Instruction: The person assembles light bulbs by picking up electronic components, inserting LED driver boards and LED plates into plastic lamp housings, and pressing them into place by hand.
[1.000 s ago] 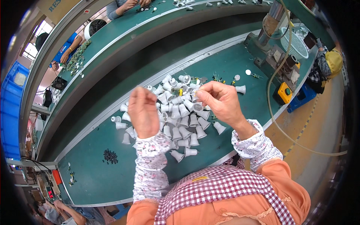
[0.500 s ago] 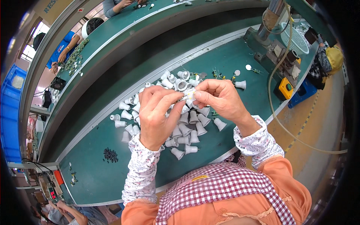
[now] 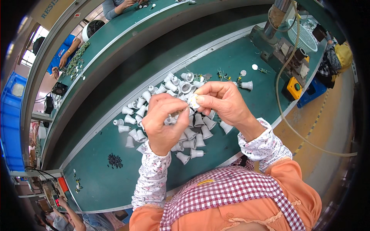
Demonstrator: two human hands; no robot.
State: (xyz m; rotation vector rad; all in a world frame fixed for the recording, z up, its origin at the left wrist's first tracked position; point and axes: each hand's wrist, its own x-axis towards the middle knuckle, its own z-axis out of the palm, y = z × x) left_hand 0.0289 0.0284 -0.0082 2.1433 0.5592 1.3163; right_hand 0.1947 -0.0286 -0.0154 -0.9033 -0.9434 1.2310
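Note:
Between thumb and finger of my right hand [image 3: 227, 102] is a small round white disc [image 3: 193, 101] with yellowish spots, like a lamp's circuit board. My left hand [image 3: 163, 123] is closed beside the disc's left edge, its thumb and fingertips together; what they pinch is hidden. Both hands are over a heap of white, cup-shaped bulb housings [image 3: 198, 120], some upright and some on their sides. Several small discs with wired parts [image 3: 221, 75] lie beyond my right hand.
A pile of small black pieces [image 3: 114, 161] lies left on the green tabletop [image 3: 96, 184]. At right stand a metal press [image 3: 283, 54], a yellow button box [image 3: 295, 87] and a pale basket [image 3: 302, 38]; a hose [image 3: 278, 88] hangs there. Co-workers' hands [image 3: 63, 61] are across the raised bench.
My left hand has drawn slightly down and right, its fingers curling more. The disc has turned and shows rounder in my right hand, which has shifted slightly left.

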